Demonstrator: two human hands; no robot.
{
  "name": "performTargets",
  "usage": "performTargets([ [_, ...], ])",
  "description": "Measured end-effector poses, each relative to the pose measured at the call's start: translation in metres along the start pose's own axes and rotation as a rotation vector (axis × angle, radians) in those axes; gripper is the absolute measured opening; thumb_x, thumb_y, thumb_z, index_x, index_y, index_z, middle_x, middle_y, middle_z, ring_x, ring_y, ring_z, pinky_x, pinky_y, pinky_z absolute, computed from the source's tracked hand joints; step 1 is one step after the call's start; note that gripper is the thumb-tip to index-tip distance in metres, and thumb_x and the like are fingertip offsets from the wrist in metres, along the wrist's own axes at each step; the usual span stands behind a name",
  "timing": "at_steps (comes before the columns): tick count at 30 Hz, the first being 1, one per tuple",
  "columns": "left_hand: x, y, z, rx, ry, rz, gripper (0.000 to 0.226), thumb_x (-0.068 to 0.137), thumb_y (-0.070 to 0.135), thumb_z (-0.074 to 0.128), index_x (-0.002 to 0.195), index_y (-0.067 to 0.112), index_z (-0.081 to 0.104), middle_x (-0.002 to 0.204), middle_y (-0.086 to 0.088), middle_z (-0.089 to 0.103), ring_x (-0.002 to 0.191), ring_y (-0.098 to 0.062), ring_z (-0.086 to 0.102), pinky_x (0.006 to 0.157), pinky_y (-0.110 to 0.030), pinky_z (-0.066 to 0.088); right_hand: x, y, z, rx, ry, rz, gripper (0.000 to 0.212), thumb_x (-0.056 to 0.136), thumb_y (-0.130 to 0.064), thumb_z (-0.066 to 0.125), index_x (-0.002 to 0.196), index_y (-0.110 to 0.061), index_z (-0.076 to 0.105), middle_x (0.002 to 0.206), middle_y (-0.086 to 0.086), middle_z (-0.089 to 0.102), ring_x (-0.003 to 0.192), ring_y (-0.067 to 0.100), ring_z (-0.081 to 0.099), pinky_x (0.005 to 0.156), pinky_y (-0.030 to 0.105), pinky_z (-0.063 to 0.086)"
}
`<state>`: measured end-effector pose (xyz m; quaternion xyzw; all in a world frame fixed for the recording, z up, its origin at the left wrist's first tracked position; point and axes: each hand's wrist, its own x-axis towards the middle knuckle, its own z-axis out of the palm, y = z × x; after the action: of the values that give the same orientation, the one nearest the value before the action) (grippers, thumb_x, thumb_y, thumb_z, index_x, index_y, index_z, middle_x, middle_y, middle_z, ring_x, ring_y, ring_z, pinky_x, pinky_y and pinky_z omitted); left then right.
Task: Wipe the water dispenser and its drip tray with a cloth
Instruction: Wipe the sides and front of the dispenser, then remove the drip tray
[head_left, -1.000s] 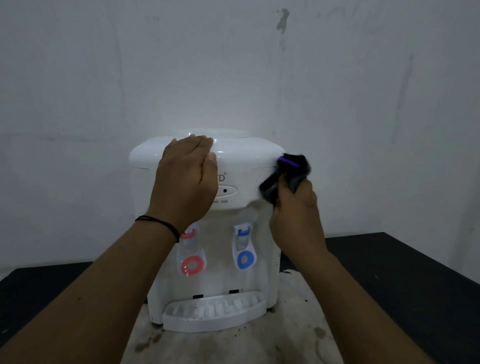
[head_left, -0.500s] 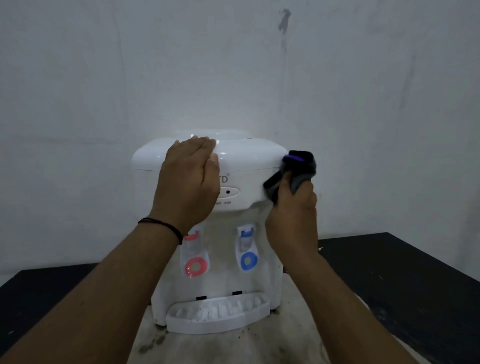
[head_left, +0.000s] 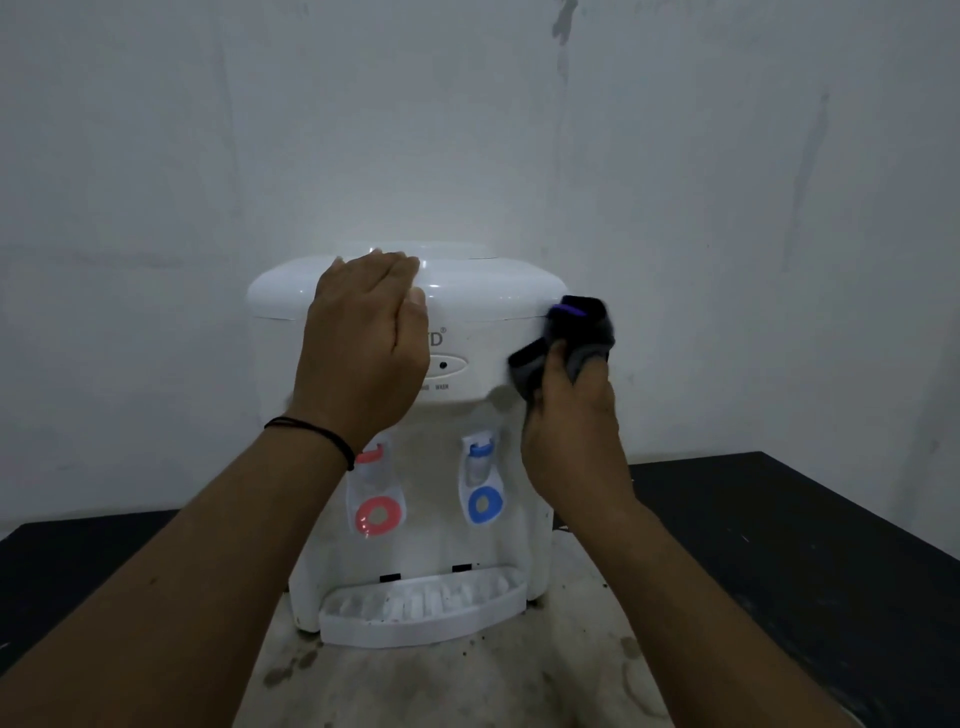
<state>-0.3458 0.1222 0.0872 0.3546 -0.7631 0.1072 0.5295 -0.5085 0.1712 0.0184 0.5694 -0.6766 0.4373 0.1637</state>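
A white tabletop water dispenser (head_left: 488, 332) stands in front of me, with a red tap (head_left: 378, 514) on the left and a blue tap (head_left: 484, 504) on the right. Its white drip tray (head_left: 421, 610) juts out at the bottom front. My left hand (head_left: 363, 358) lies flat on the top front of the dispenser with straight fingers. My right hand (head_left: 574, 436) grips a dark grey cloth (head_left: 576, 338) with a purple stripe and presses it against the dispenser's upper right corner.
The dispenser sits on a stained pale mat (head_left: 467, 680) on a black table (head_left: 779, 545). A bare grey wall (head_left: 467, 130) rises close behind. The table's right edge runs diagonally at the far right.
My right hand and the cloth have shifted slightly up along the dispenser's right corner. My left hand stays on the top.
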Motion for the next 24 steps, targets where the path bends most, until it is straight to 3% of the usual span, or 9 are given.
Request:
performTargets([
  [5, 0.000, 0.001, -0.007, -0.049, -0.035, -0.016, 0.049, 0.091, 0.027, 0.030, 0.128, 0.006, 0.055, 0.134, -0.011, 0.055, 0.129, -0.024, 0.043, 0.115, -0.034, 0.018, -0.011, 0.011, 0.007, -0.074, -0.149, 0.094, 0.067, 0.090, -0.001, 0.042, 0.147, -0.008, 0.007, 0.141, 0.020, 0.022, 0.120, 0.029, 0.035, 0.100, 0.029, 0.032],
  [7, 0.000, 0.003, -0.011, -0.092, -0.057, -0.033, 0.051, 0.090, 0.028, 0.029, 0.129, 0.007, 0.054, 0.137, -0.009, 0.052, 0.133, -0.020, 0.039, 0.114, -0.027, 0.012, -0.015, 0.016, -0.001, -0.036, -0.256, 0.183, 0.069, 0.092, -0.004, 0.043, 0.148, -0.009, 0.004, 0.142, 0.020, 0.020, 0.122, 0.029, 0.034, 0.101, 0.028, 0.031],
  [9, 0.000, 0.004, -0.016, -0.144, -0.083, -0.059, 0.053, 0.089, 0.031, 0.027, 0.131, 0.010, 0.053, 0.140, -0.005, 0.050, 0.135, -0.015, 0.036, 0.111, -0.020, 0.008, -0.017, 0.013, -0.011, 0.016, -0.236, 0.205, 0.067, 0.093, -0.006, 0.042, 0.148, -0.011, 0.004, 0.140, 0.019, 0.023, 0.121, 0.030, 0.035, 0.098, 0.028, 0.032],
  [12, 0.003, 0.006, -0.023, -0.212, -0.137, -0.119, 0.048, 0.094, 0.033, 0.029, 0.134, 0.015, 0.049, 0.143, -0.001, 0.046, 0.136, -0.011, 0.033, 0.108, -0.015, 0.008, -0.007, -0.011, -0.022, 0.028, -0.117, 0.129, 0.068, 0.092, -0.005, 0.043, 0.149, -0.014, 0.006, 0.138, 0.018, 0.024, 0.119, 0.030, 0.036, 0.097, 0.028, 0.034],
  [16, 0.012, 0.001, -0.031, -0.321, -0.216, -0.203, 0.044, 0.100, 0.035, 0.030, 0.143, 0.027, 0.036, 0.148, 0.004, 0.039, 0.140, -0.016, 0.029, 0.117, -0.030, 0.013, 0.001, -0.058, -0.018, -0.055, -0.089, 0.036, 0.073, 0.088, -0.002, 0.045, 0.149, -0.012, 0.006, 0.141, 0.019, 0.017, 0.124, 0.032, 0.031, 0.102, 0.032, 0.033],
  [18, 0.015, 0.000, -0.034, -0.348, -0.248, -0.217, 0.044, 0.101, 0.031, 0.031, 0.145, 0.028, 0.033, 0.150, 0.006, 0.036, 0.139, -0.016, 0.030, 0.115, -0.029, 0.018, -0.006, -0.074, -0.014, -0.071, -0.053, -0.074, 0.069, 0.084, 0.001, 0.044, 0.147, -0.007, 0.016, 0.138, 0.022, 0.024, 0.118, 0.035, 0.035, 0.096, 0.036, 0.038],
  [21, 0.020, -0.006, -0.041, -0.270, -0.303, -0.136, 0.045, 0.101, 0.027, 0.037, 0.145, 0.022, 0.033, 0.152, 0.005, 0.032, 0.138, -0.017, 0.031, 0.110, -0.029, 0.023, -0.022, -0.103, -0.004, -0.066, -0.181, -0.283, 0.054, 0.082, 0.001, 0.045, 0.136, -0.005, 0.040, 0.134, 0.021, 0.031, 0.115, 0.036, 0.039, 0.095, 0.038, 0.040],
  [24, 0.009, -0.017, -0.061, -0.508, -0.159, -0.153, 0.041, 0.098, 0.024, 0.040, 0.136, 0.011, 0.047, 0.145, 0.000, 0.041, 0.128, -0.002, 0.037, 0.109, -0.016, 0.027, -0.037, -0.123, 0.010, 0.055, -0.291, -0.382, 0.057, 0.085, -0.002, 0.050, 0.140, -0.011, 0.037, 0.137, 0.017, 0.031, 0.121, 0.032, 0.036, 0.104, 0.038, 0.037],
])
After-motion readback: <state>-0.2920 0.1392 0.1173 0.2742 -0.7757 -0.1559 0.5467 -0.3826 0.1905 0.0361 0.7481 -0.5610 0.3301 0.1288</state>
